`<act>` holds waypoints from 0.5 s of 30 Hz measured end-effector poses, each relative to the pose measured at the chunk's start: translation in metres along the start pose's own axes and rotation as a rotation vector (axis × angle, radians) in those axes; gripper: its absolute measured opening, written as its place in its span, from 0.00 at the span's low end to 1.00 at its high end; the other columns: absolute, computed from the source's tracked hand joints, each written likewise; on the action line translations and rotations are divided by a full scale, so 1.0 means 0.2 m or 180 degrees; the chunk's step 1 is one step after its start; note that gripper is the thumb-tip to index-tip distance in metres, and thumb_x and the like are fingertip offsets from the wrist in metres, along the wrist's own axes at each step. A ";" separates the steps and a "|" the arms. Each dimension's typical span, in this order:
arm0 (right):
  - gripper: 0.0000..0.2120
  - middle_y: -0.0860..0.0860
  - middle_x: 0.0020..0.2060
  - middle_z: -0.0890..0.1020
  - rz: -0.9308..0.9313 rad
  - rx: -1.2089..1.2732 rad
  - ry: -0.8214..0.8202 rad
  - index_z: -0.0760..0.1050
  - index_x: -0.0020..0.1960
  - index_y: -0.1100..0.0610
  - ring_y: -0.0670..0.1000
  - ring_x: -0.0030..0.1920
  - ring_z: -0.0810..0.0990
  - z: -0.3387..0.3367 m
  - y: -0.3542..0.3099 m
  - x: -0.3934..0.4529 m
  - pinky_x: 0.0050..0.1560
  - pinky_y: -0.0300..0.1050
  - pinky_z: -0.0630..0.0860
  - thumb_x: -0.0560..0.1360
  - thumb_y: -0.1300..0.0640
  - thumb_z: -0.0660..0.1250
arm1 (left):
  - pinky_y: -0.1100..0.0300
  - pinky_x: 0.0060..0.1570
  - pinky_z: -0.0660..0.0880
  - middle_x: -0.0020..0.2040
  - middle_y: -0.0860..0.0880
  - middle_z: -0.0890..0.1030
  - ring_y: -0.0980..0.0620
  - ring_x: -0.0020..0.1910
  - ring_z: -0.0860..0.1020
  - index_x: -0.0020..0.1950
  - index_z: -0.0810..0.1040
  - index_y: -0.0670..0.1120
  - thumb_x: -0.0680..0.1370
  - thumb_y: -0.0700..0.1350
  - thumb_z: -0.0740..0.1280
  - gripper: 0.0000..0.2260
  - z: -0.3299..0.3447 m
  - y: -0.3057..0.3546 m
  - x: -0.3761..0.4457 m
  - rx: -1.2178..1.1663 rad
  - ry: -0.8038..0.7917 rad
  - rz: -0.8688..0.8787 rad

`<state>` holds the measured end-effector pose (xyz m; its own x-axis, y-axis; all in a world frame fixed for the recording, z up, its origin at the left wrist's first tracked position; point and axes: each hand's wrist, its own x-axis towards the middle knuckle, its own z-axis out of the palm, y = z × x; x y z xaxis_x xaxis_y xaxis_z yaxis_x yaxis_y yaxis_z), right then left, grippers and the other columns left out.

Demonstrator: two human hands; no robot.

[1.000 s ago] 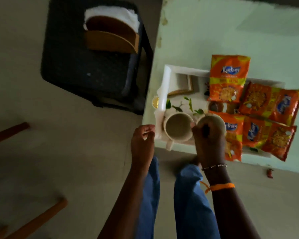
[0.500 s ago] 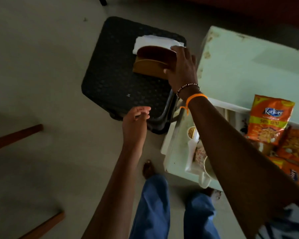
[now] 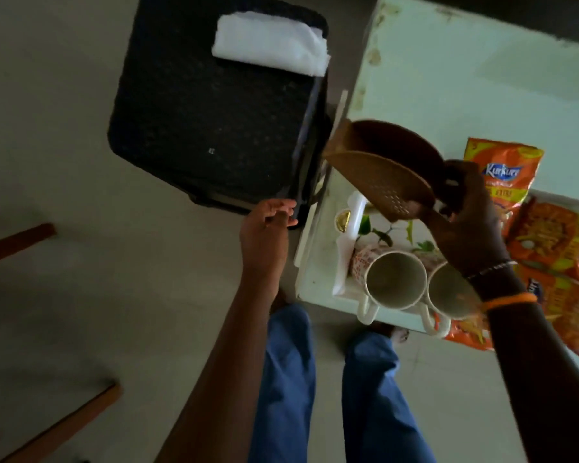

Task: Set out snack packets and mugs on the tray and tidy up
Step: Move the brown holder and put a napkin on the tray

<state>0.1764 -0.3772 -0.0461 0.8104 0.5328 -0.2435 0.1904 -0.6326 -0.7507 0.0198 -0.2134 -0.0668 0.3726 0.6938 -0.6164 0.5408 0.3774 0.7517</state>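
Note:
My right hand (image 3: 462,222) grips a brown napkin holder (image 3: 381,165) and holds it tilted in the air over the left end of the white tray (image 3: 346,259). Two white mugs (image 3: 395,279) (image 3: 445,290) lie side by side at the tray's near edge, their mouths facing me. Several orange snack packets (image 3: 502,172) (image 3: 555,248) cover the right part of the tray. My left hand (image 3: 266,235) hovers with loosely curled fingers, holding nothing, between the black stool and the table.
A black stool (image 3: 208,111) stands left of the pale green table (image 3: 465,78) with a stack of white napkins (image 3: 271,43) on its far edge. Brown wooden bars (image 3: 17,240) (image 3: 64,426) lie on the floor at left. My blue-trousered legs (image 3: 288,379) are below.
My right hand has lifted the brown holder off the stool and carried it right, over the tray. The white napkins stayed on the stool. My left hand barely moved.

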 end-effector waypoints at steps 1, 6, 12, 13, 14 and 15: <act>0.28 0.57 0.57 0.76 0.0104 -0.0011 -0.0043 0.65 0.63 0.63 0.55 0.56 0.77 -0.05 0.05 -0.04 0.54 0.41 0.76 0.67 0.62 0.73 | 0.55 0.53 0.76 0.42 0.55 0.79 0.55 0.44 0.79 0.45 0.78 0.50 0.76 0.37 0.60 0.10 0.04 0.00 -0.02 -0.0041 -0.0018 -0.0012; 0.26 0.63 0.56 0.78 0.0165 -0.0279 -0.0203 0.66 0.61 0.67 0.56 0.54 0.78 -0.19 0.20 -0.14 0.54 0.59 0.77 0.67 0.65 0.72 | 0.61 0.48 0.76 0.52 0.50 0.80 0.55 0.49 0.79 0.57 0.75 0.50 0.76 0.41 0.63 0.11 0.24 0.02 -0.12 0.0047 -0.0395 0.0122; 0.27 0.60 0.55 0.79 0.0292 -0.0171 -0.0419 0.68 0.60 0.63 0.58 0.54 0.79 -0.20 0.28 -0.08 0.54 0.52 0.77 0.64 0.63 0.75 | 0.71 0.45 0.73 0.47 0.55 0.76 0.61 0.45 0.75 0.64 0.72 0.46 0.79 0.42 0.60 0.14 0.44 0.01 -0.18 0.0229 -0.0744 0.0121; 0.27 0.60 0.54 0.79 0.0287 -0.0180 -0.0442 0.69 0.60 0.63 0.59 0.54 0.79 -0.19 0.29 -0.08 0.55 0.54 0.77 0.64 0.63 0.75 | 0.70 0.44 0.73 0.47 0.53 0.76 0.59 0.45 0.76 0.62 0.73 0.45 0.79 0.42 0.59 0.13 0.46 -0.01 -0.19 0.0286 -0.0691 0.0111; 0.27 0.60 0.54 0.79 0.0271 -0.0212 -0.0464 0.69 0.59 0.62 0.59 0.54 0.79 -0.19 0.30 -0.07 0.56 0.56 0.77 0.64 0.63 0.75 | 0.73 0.41 0.71 0.45 0.53 0.76 0.59 0.43 0.75 0.60 0.74 0.45 0.79 0.43 0.59 0.11 0.47 -0.02 -0.20 0.0415 -0.0614 0.0137; 0.27 0.60 0.54 0.80 0.0249 -0.0230 -0.0481 0.70 0.59 0.62 0.59 0.54 0.79 -0.19 0.31 -0.06 0.56 0.56 0.76 0.63 0.64 0.75 | 0.77 0.37 0.69 0.42 0.53 0.76 0.59 0.41 0.75 0.57 0.75 0.45 0.79 0.43 0.58 0.10 0.48 -0.04 -0.20 0.0592 -0.0524 0.0207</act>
<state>0.1990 -0.4441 -0.0664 0.7329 0.5553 -0.3931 0.1735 -0.7112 -0.6812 0.0732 -0.3031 -0.0699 0.5206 0.5979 -0.6095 0.6355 0.2054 0.7443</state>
